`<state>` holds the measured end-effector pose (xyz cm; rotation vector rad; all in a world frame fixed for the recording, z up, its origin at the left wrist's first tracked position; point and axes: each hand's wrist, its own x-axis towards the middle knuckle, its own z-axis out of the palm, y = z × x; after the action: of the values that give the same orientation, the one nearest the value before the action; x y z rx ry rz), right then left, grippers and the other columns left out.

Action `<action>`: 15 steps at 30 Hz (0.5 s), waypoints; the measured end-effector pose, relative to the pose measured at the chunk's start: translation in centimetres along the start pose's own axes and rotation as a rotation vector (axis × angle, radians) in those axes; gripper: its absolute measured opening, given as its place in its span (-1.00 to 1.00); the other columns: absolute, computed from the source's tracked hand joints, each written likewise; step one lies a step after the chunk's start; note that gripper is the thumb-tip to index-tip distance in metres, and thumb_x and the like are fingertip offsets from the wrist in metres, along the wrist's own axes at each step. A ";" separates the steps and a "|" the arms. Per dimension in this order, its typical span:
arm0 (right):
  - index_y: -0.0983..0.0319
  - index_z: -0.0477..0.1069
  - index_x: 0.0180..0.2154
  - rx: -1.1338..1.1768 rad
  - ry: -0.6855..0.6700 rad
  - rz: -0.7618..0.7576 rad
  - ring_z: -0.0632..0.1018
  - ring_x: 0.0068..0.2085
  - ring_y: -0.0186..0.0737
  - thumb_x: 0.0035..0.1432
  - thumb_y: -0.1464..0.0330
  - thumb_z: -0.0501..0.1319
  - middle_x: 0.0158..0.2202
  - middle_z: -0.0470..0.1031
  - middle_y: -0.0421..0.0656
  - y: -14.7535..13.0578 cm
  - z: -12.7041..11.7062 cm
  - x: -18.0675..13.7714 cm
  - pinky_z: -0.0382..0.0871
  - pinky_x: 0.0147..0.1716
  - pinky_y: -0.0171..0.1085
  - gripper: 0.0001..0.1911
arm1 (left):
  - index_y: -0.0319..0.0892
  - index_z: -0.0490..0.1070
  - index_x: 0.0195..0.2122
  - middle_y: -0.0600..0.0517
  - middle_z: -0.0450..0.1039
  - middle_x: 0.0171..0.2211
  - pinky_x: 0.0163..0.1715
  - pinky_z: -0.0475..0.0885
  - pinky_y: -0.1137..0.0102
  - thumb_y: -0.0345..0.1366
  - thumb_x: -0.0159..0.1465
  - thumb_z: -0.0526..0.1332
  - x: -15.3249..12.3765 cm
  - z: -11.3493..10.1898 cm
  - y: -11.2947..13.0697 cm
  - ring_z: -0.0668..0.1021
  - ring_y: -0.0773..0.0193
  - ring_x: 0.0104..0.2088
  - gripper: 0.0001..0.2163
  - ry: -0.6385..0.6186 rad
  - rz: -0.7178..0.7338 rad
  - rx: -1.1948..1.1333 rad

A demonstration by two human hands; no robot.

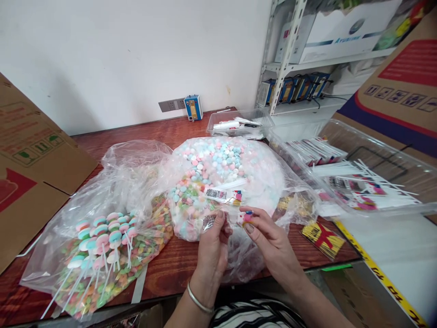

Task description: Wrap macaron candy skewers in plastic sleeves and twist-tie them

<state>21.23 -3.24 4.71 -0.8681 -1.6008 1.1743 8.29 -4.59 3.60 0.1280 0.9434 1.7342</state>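
My left hand [212,246] is closed in a pinch on a small clear wrapper [209,221] with a printed barcode. My right hand [269,239] pinches the other end of the same wrapper, at its pink and white printed part [245,217]. Both hands are held over the near edge of a clear plastic bag [218,182] full of pastel round candies. A second wrapper with a barcode [223,195] lies on top of that bag. To the left, finished candy lollipops on white sticks [99,246] lie on a bag of small coloured ring candies [136,255].
A clear tray [382,182] at the right holds white sticks and printed wrappers. A smaller clear tub [239,123] stands behind the bags. Cardboard boxes stand at the left [30,168] and right [403,86]. A metal shelf [307,59] is at the back right.
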 end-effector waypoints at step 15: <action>0.10 0.60 -0.18 0.082 0.000 0.107 0.44 0.12 -0.10 0.32 0.26 0.14 0.11 0.45 -0.12 1.2 0.7 0.1 0.25 0.16 -0.10 -0.75 | -0.19 0.44 -0.36 0.13 0.41 -0.45 -0.48 0.30 0.50 -0.26 -0.02 0.47 -0.6 0.1 -0.5 0.41 0.42 -0.49 -0.73 -0.079 0.048 0.083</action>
<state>20.58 -3.00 3.57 -0.9097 -1.5110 1.3059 8.92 -5.01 3.58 0.2735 0.9608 1.7221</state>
